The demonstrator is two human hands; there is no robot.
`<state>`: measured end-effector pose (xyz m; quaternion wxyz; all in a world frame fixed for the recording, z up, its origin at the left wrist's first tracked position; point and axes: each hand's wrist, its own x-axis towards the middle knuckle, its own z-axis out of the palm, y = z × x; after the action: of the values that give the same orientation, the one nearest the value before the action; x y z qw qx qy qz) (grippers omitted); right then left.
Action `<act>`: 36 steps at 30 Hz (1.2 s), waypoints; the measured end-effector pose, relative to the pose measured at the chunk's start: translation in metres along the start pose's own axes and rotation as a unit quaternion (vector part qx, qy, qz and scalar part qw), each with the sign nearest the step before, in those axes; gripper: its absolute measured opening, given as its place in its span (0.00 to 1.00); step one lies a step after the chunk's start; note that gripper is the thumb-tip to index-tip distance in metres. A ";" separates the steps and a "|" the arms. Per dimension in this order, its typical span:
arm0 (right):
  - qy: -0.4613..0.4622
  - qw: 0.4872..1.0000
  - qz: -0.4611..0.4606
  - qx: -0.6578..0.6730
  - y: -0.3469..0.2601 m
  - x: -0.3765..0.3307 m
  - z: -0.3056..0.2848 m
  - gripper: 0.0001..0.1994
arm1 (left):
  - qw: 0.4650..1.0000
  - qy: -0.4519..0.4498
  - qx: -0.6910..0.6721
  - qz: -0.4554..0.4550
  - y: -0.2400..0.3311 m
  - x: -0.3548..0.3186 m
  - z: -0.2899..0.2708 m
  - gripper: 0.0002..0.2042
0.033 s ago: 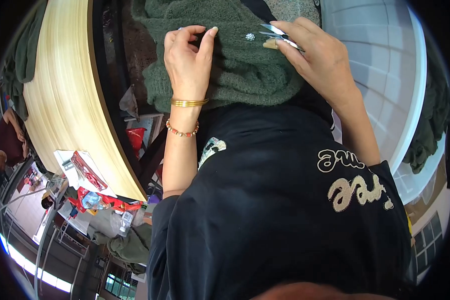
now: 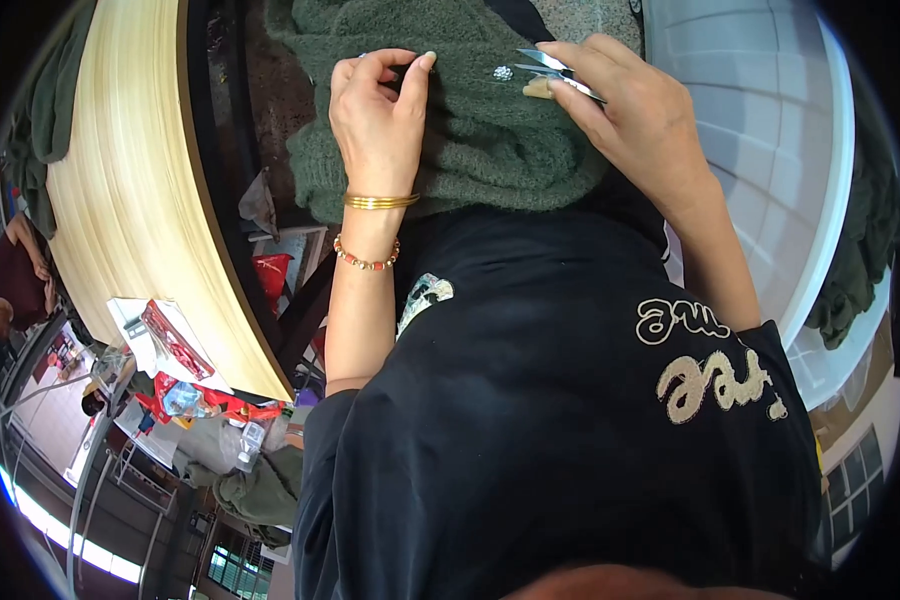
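Pale curved tabletop [image 2: 130,200] at left, green knit garment [image 2: 490,140] in lap: left hand [image 2: 380,110] pinches its fabric, right hand [image 2: 630,110] grips small metal snips [image 2: 555,72] near 1 sparkly stud [image 2: 503,72]; a slip could likely nick yarn.

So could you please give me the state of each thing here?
Green sweater: bunched in the lap, pinched by the left hand.
Snips: held in the right hand, blades close together, over the sweater.
Small sparkly button: sitting on the sweater.
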<state>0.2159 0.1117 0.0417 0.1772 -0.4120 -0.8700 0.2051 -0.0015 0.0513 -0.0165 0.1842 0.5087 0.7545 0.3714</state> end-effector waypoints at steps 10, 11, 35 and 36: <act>-0.022 0.995 -0.096 0.028 -0.014 0.026 0.036 0.13 | 0.974 0.005 -0.222 -0.041 -0.018 -0.004 0.004 0.06; -0.031 0.995 -0.093 0.026 -0.014 0.028 0.039 0.13 | 0.969 -0.008 -0.245 -0.045 -0.019 -0.004 0.003 0.06; -0.014 0.993 -0.107 -0.040 -0.022 0.037 0.055 0.12 | 0.938 -0.049 -0.330 -0.092 -0.021 -0.011 0.006 0.06; -0.011 0.993 -0.112 -0.039 -0.023 0.037 0.055 0.11 | 0.938 -0.049 -0.330 -0.091 -0.021 -0.011 0.006 0.06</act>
<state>0.1529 0.1164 0.0115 0.1733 -0.3167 -0.9197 0.1545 -0.0062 0.0387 -0.0374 0.4111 0.3661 0.6225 0.5563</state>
